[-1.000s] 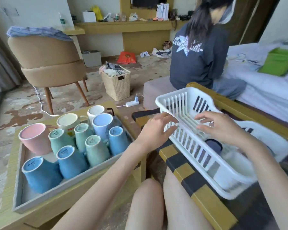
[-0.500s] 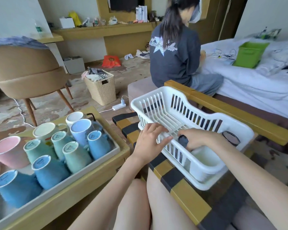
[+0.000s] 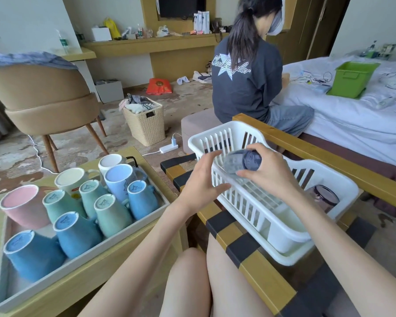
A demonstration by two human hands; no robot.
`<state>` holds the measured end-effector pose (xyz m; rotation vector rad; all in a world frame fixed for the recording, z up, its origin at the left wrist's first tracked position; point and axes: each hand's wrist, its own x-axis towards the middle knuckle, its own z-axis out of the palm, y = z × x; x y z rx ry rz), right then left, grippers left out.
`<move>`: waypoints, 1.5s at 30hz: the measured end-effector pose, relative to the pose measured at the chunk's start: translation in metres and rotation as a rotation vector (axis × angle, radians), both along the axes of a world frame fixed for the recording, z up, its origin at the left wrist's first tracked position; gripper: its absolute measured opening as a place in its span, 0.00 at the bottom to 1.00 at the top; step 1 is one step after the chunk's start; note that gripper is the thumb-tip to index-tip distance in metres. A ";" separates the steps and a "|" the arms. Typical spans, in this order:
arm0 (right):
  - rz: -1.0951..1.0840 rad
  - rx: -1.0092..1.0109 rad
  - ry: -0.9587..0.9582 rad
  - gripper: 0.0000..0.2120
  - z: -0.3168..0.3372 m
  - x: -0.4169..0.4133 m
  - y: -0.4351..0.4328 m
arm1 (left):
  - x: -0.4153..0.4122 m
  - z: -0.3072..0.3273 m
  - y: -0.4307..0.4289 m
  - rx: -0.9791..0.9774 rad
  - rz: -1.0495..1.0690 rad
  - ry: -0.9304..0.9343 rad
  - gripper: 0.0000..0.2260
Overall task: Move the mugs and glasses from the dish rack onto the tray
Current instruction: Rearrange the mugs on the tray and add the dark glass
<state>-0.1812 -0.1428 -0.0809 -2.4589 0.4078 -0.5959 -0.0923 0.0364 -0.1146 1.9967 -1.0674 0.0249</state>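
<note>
My right hand [image 3: 269, 173] grips a dark grey glass [image 3: 240, 162], tilted on its side above the left part of the white dish rack [image 3: 256, 211]. My left hand [image 3: 201, 179] is open, fingers spread, at the rack's left rim right beside the glass. A dark purple glass [image 3: 325, 197] stays in the rack's far right corner. To the left, the grey tray [image 3: 82, 257] holds several upside-down mugs in blue, green, pink and cream, among them a blue mug [image 3: 142, 199] nearest the rack.
The rack rests on a black-and-yellow checked table [image 3: 258, 273]. The tray sits on a low wooden table [image 3: 55, 300]. A person [image 3: 245, 76] sits with their back to me just behind the rack, by a bed. A wicker basket [image 3: 146, 124] and an armchair [image 3: 41, 104] stand farther off.
My right hand went down into the rack, closed on the dark grey glass and lifted it above the rack. My left hand stayed at the rack's left rim.
</note>
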 end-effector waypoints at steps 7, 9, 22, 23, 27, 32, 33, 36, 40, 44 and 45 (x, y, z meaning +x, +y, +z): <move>0.143 0.210 -0.259 0.28 0.022 0.026 0.070 | 0.017 0.026 0.040 -0.035 0.117 -0.260 0.43; 0.203 0.318 -0.262 0.27 0.022 0.036 0.096 | 0.018 0.033 0.058 0.021 0.205 -0.332 0.44; 0.776 0.469 -0.046 0.32 0.006 0.106 0.279 | 0.026 0.023 0.266 0.124 0.767 -0.446 0.31; 0.848 0.491 -0.013 0.32 0.005 0.110 0.293 | 0.027 0.019 0.282 0.106 0.800 -0.418 0.31; 0.955 0.530 0.088 0.24 0.000 0.132 0.340 | 0.028 0.005 0.338 -0.044 0.903 -0.252 0.31; 0.889 0.304 0.062 0.16 -0.019 0.156 0.376 | 0.028 -0.013 0.394 -0.198 1.062 -0.044 0.31; 0.910 0.209 0.112 0.19 -0.025 0.159 0.381 | 0.027 -0.016 0.403 -0.213 1.082 -0.020 0.30; 1.018 -0.056 0.284 0.29 -0.041 0.160 0.392 | 0.025 -0.026 0.423 -0.263 1.128 0.031 0.27; 1.044 -0.268 0.338 0.35 -0.057 0.154 0.405 | 0.022 -0.036 0.438 -0.300 1.152 0.072 0.26; 1.018 -0.363 0.255 0.31 -0.061 0.155 0.418 | 0.019 -0.041 0.446 -0.325 1.149 0.107 0.26; 1.033 -0.348 0.259 0.30 -0.061 0.156 0.420 | 0.018 -0.042 0.447 -0.325 1.146 0.113 0.27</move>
